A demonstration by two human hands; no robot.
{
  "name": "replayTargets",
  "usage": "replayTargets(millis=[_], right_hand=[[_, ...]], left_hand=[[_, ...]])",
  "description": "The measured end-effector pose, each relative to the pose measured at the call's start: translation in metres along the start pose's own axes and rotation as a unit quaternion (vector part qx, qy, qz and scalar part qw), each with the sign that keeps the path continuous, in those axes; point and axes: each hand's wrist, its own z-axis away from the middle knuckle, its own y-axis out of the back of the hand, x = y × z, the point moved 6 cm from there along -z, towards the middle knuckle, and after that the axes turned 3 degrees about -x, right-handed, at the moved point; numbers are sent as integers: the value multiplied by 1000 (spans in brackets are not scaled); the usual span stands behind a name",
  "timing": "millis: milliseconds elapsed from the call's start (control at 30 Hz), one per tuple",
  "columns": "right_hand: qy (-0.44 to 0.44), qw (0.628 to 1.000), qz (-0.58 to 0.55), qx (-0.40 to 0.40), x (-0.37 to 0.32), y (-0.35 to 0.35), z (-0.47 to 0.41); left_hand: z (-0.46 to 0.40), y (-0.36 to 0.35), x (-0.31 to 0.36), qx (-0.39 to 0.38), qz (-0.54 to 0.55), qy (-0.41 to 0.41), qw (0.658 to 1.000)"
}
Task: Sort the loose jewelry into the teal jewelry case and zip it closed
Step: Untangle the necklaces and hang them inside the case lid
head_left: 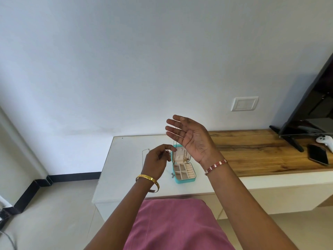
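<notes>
The teal jewelry case [185, 180] stands open on the white table [126, 159], its lid upright and its cream compartments showing. My right hand [189, 136] is raised above the case, palm toward me and fingers straight, with a thin gold chain [177, 134] draped over the fingers and hanging down toward the lid. My left hand [158, 157] sits just left of the case with its fingers curled, pinching the chain's lower end. Another thin chain [144, 156] lies on the table left of that hand.
A wooden counter [261, 147] runs to the right, carrying a dark phone [318, 154], a white controller [325, 141] and a black TV stand [292, 139]. A wall switch [244, 103] sits above. My pink-clad lap [176, 224] lies below the table's front edge.
</notes>
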Motion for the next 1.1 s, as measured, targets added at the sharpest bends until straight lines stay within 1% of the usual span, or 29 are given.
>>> replayTargets(millis=[200,367,467,533,633,700,767,867,967,1033,1100], right_hand=[[8,999,21,-26,0,-8,3],[11,996,80,-40,-1,-14,6],[32,987,157,-23,-6,-12,6],[50,971,235,-1,-9,-6,4],[66,931,359,19,-8,4,3],[57,904,423,23,-2,11,3],[34,887,460,29,5,20,3],[-27,885,465,16,15,29,9],[-77,909,408,-28,26,30,14],[-88,924,369,-45,31,31,14],[-89,923,369,-60,34,29,14]], left_hand=[[3,-3,7,5,28,2,1000],[4,-7,18,-7,-21,-26,999],[6,-7,16,-12,-22,-16,1000],[6,-3,14,-3,-10,-10,1000],[6,2,15,13,14,-10,1000],[5,5,19,19,34,-13,999],[4,7,19,21,68,-5,997],[1,10,11,11,160,26,987],[-1,9,6,-6,247,54,968],[0,9,7,-13,283,63,957],[0,10,7,-17,298,67,952]])
